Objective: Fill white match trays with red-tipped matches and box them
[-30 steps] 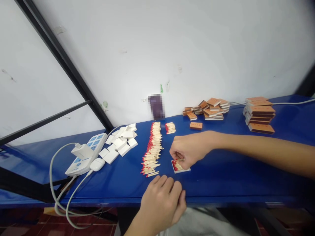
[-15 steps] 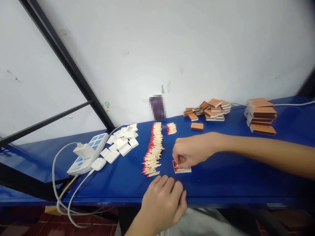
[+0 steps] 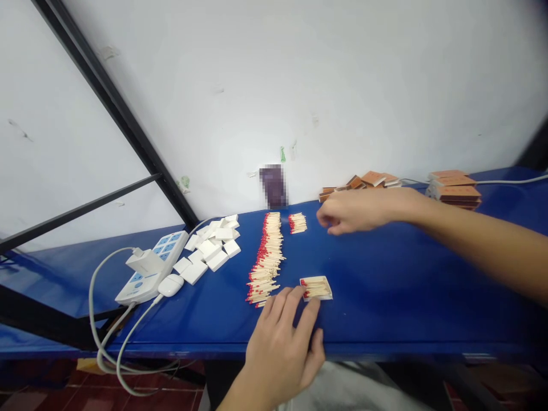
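Note:
My left hand [image 3: 282, 342] lies low on the blue table with fingers stretched and spread. Its fingertips reach the near left edge of a small white matchbox tray [image 3: 329, 295], which holds several red-tipped matches [image 3: 315, 286]. Farther back, my right hand [image 3: 359, 211] is over the table with its fingers curled inward. It covers the place of a single orange matchbox, and whatever its fingers hold is hidden. Left of the tray runs a long row of loose matches [image 3: 269, 245]. A small bunch of matches [image 3: 297, 223] lies beside the row's far end.
White flat pieces [image 3: 209, 249] are heaped at the left, near a power strip [image 3: 149, 274] with a charger, a white case [image 3: 171, 285] and cables. Orange matchboxes [image 3: 374, 178] are piled behind my right hand. More matchboxes [image 3: 454, 188] are stacked at the far right.
My right hand has left the tray of matches and moved back to where the single matchbox lay, covering it. My left hand has uncurled its fingers toward the tray.

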`<state>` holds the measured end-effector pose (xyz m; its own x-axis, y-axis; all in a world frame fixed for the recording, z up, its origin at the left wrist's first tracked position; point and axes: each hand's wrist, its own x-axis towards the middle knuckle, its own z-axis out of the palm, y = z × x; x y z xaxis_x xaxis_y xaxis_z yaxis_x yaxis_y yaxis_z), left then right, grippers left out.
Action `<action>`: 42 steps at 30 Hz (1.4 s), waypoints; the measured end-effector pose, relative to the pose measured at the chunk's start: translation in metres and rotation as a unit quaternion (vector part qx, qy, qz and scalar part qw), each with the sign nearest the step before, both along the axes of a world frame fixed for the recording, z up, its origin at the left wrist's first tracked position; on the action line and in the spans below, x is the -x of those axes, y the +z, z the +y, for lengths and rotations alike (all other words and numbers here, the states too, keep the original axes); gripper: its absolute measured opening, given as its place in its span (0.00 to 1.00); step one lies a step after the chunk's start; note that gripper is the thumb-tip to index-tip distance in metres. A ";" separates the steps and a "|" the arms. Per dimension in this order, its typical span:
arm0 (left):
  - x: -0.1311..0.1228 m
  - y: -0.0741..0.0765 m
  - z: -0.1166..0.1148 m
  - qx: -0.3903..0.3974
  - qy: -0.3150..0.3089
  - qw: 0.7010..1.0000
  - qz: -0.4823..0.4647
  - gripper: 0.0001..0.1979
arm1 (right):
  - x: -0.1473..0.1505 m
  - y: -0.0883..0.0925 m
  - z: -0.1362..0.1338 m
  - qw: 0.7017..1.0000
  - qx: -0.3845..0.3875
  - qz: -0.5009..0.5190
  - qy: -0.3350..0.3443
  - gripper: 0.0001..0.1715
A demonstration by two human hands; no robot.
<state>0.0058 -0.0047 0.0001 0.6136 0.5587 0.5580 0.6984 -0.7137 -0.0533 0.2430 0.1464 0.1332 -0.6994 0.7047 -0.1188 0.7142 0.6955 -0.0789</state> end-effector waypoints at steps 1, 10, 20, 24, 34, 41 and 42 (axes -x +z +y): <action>0.000 0.000 0.000 0.000 0.000 1.000 -0.001 0.21 | -0.005 -0.001 0.008 0.999 -0.006 -0.022 -0.031 0.04; 0.001 -0.002 0.000 -0.018 -0.008 1.000 0.002 0.17 | -0.009 -0.023 0.042 0.971 0.005 -0.155 -0.184 0.09; 0.001 0.000 0.001 -0.007 0.003 1.000 0.016 0.20 | 0.004 -0.029 0.021 0.977 0.177 -0.116 -0.003 0.27; 0.001 0.001 0.000 0.007 0.005 1.000 0.028 0.21 | 0.021 -0.028 -0.008 0.977 0.177 -0.112 0.046 0.27; 0.002 0.002 0.001 0.008 0.009 0.997 0.071 0.19 | 0.028 -0.023 -0.034 0.977 0.173 -0.123 0.030 0.23; 0.002 0.001 0.001 0.015 0.007 0.997 0.070 0.22 | 0.029 -0.020 -0.041 0.975 0.172 -0.139 0.028 0.26; 0.002 0.001 0.001 0.017 0.007 0.997 0.070 0.23 | 0.029 -0.020 -0.042 0.974 0.175 -0.138 0.031 0.27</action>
<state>0.0034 -0.0037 0.0015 0.6759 0.5845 0.4489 0.6958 -0.7069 -0.1271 0.2139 0.1045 0.1130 -0.6468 0.5443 -0.5342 0.6993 0.7028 -0.1305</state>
